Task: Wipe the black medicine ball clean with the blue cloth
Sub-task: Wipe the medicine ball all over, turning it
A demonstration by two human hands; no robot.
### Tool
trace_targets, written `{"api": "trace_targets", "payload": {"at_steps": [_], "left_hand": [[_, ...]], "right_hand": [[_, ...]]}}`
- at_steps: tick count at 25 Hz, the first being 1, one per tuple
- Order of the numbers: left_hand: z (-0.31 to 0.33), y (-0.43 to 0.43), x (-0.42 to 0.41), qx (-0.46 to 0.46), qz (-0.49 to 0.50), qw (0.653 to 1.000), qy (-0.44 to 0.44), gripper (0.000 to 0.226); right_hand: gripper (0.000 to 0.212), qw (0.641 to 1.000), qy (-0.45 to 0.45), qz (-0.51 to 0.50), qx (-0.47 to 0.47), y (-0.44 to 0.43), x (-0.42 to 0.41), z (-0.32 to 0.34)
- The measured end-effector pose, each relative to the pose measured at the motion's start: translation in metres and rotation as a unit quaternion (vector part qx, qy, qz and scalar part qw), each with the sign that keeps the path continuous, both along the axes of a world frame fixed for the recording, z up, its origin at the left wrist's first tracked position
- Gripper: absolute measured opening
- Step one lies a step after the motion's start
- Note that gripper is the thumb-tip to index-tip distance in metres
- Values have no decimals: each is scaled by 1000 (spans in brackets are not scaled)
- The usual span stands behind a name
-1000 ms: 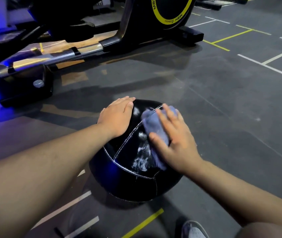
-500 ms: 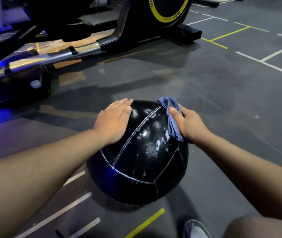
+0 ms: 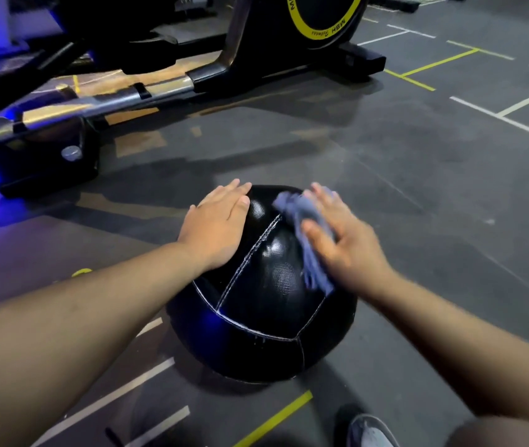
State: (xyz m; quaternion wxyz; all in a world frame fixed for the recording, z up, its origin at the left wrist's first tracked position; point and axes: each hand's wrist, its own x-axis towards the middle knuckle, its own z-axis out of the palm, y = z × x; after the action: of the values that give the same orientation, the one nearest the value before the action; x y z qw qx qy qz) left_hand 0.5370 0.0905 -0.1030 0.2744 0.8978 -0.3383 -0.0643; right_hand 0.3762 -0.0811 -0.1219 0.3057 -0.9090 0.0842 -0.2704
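— Where are we?
— Our left hand (image 3: pixel 214 227) lies flat on the black medicine ball (image 3: pixel 266 317), steadying it on the gym floor (image 3: pixel 418 204). Our right hand (image 3: pixel 344 250), fingers straight, presses the blue cloth (image 3: pixel 302 221) onto its upper right.
— Next?
— Probably the near panels, below our right hand.

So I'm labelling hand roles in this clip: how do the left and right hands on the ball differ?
The left hand lies bare on the upper left of the ball; the right hand presses the cloth against its upper right. The left hand's fingers are together, the right hand's spread. The left hand looks sharp, the right hand blurred. Both are flat, fingers straight.
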Motion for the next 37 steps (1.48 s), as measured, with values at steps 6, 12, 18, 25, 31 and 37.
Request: {"api": "trace_targets", "payload": {"at_steps": [6, 12, 18, 25, 31, 37], "left_hand": [[7, 1, -13, 10, 19, 1000, -13, 44], [8, 2, -16, 14, 16, 1000, -20, 44], [7, 12, -56, 18, 4, 998, -55, 57], [10, 20, -50, 22, -27, 997, -62, 57], [5, 28, -74, 4, -47, 993, -107, 62], [0, 42, -76, -43, -117, 984, -129, 61]], "right_hand": [[50, 977, -42, 75, -194, 47, -35, -20], [47, 929, -58, 183, -316, 43, -51, -24], [32, 928, 18, -78, 365, -20, -15, -7], [48, 936, -67, 188, -290, 60, -73, -21], [33, 982, 5, -64, 179, 1, -8, 9], [32, 984, 56, -48, 165, 3, -27, 14]]}}
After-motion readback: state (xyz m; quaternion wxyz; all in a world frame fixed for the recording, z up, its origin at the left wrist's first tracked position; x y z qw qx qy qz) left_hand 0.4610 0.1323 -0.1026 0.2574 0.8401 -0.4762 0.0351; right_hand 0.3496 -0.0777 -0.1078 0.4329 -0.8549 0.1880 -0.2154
